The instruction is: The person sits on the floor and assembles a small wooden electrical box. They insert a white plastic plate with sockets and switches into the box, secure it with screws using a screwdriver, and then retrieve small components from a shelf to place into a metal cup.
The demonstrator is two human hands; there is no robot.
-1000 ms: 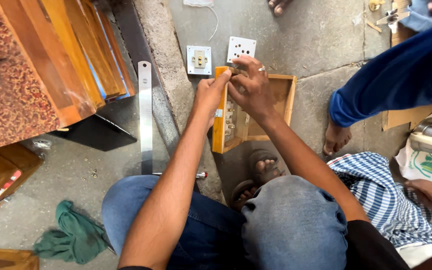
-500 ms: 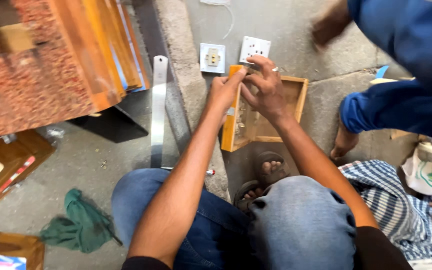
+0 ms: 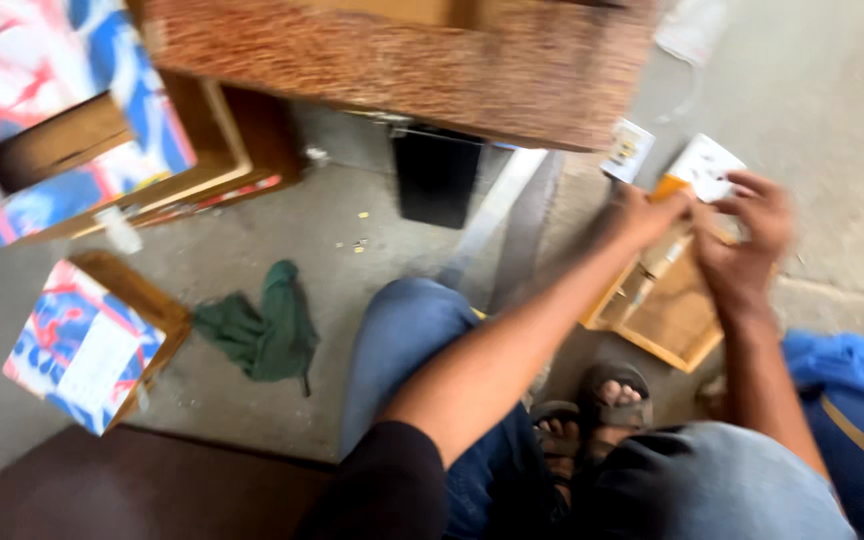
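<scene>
Both hands meet at the small wooden box (image 3: pixel 667 315) lying open on the floor at 2 o'clock, the left hand (image 3: pixel 642 215) bracing its yellow edge while the right hand (image 3: pixel 747 240) curls over it, though blur hides each grip.

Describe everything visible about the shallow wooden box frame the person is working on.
The wooden box frame is a shallow, open-topped tray of light, yellowish wood with thin walls and a brown panel bottom. It rests tilted on the concrete floor above the sandalled feet. The left hand and right hand meet at its upper edge; motion blur hides finer detail.
</scene>
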